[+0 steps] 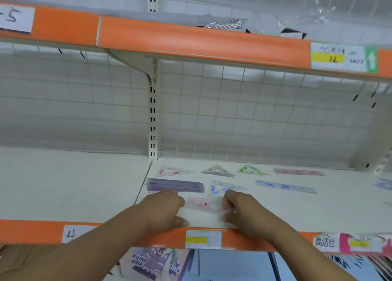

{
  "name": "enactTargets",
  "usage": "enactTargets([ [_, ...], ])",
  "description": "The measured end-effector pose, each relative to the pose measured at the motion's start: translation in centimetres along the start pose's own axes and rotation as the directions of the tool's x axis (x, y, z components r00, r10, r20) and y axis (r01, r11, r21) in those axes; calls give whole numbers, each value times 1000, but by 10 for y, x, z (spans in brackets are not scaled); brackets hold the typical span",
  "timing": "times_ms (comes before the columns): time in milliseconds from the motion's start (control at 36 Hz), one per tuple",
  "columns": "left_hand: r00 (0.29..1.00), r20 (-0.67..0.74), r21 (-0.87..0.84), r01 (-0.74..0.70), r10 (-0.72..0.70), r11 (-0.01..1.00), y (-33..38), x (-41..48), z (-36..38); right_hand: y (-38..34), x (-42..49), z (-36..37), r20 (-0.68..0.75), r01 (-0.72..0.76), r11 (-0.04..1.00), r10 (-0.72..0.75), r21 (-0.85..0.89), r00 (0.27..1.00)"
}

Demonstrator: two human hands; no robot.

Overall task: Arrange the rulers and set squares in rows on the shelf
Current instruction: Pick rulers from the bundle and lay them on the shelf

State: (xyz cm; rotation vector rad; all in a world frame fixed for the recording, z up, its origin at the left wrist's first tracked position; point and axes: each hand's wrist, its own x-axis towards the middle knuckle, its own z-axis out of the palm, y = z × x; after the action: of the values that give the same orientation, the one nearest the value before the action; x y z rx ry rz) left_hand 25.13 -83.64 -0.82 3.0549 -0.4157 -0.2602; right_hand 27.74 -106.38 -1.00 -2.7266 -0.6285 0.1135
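Cream shelf (275, 215), orange-lipped: at its front edge the left hand (167, 208) and right hand (240, 211) pinch the ends of a pink ruler (204, 204) — a third row starting, I'd judge; next, square it and let go. Behind: purple ruler (176, 185), blue set square (224, 187), blue ruler (284, 186); farthest, three set squares (pink (174, 171), grey (218, 171), green (251, 170)) and a rose ruler (299, 172) — four of each in clear sight.

Shop: price-tagged shelf (275, 212) (wire-backed)
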Motion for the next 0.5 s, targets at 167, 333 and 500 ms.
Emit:
enactTargets([
  [167, 999, -3, 7, -45, 45, 999, 16, 11, -1, 6, -16, -4, -34, -103, 995, 103, -2, 994],
  [333, 995, -28, 51, -99, 101, 994, 34, 25, -2, 24, -25, -5, -112, -148, 980, 134, -131, 985],
  [500, 990, -33, 58, -138, 140, 989, 60, 44, -7, 54, -32, -13, -164, -186, 973, 163, -137, 973],
])
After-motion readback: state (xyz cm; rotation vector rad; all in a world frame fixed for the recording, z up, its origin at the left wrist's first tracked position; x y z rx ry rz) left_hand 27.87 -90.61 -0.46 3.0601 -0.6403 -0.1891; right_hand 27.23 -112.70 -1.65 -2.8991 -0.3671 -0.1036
